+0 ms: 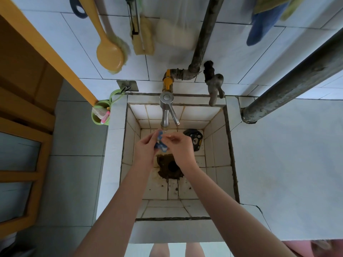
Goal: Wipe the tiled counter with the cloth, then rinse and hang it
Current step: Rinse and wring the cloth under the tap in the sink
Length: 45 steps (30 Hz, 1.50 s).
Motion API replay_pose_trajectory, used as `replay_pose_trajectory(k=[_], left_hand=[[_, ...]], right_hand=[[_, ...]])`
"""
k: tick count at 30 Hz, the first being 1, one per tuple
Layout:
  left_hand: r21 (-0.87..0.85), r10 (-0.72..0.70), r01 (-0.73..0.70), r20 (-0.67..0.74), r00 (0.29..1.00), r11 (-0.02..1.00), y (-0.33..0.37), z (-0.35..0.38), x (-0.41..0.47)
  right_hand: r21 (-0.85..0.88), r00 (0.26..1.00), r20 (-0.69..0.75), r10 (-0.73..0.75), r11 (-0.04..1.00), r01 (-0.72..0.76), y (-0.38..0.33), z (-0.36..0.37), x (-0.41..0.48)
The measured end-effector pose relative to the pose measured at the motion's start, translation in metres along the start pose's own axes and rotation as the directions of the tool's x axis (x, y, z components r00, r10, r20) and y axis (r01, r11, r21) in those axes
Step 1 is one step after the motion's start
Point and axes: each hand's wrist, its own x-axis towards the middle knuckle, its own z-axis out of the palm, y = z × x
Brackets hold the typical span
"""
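- The left hand pinched the far end of the cloth, fingers closed on it.
- The right hand gripped the cloth from the right, fingers curled round it.
- The small blue cloth hung bunched between both hands, just under the tap and above the sink.
- The dark, stained drain lay just nearer than the hands.
- A black object sat on the sink floor, right of the hands.
- The counter spread to the right of the sink.
- A yellow brush hung on the far wall.
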Motion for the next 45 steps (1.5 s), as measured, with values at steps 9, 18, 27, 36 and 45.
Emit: replay_pose_trajectory(k=[9, 18, 27, 36, 45], left_hand=[[0.084, 0.085, -0.073, -0.147, 0.985, 0.994, -0.005, 0.006, -0.004], [0.112, 0.045, -0.029, -0.14, 0.989, 0.993, -0.009, 0.01, -0.007], [0.052, -0.051, 0.053, -0.039, 0.998, 0.997, -0.002, 0.006, -0.005], [0.022, -0.094, 0.097, -0.107, 0.99, 0.995, -0.001, 0.01, -0.008], [0.178, -0.017, 0.05, -0.183, 0.983, 0.983, -0.004, 0.012, -0.004]], right_hand=[[-0.1, 0.994, -0.109, -0.034, 0.995, 0.023, -0.002, 0.006, 0.001], [-0.131, 0.986, -0.155, 0.055, 0.988, -0.076, -0.006, 0.001, 0.024], [0.117, 0.988, -0.108, 0.111, 0.988, -0.098, -0.001, -0.005, 0.013], [0.162, 0.992, 0.108, 0.063, 0.984, -0.08, 0.015, -0.003, 0.009], [0.141, 0.975, -0.047, 0.218, 0.968, -0.209, 0.005, -0.006, 0.022]])
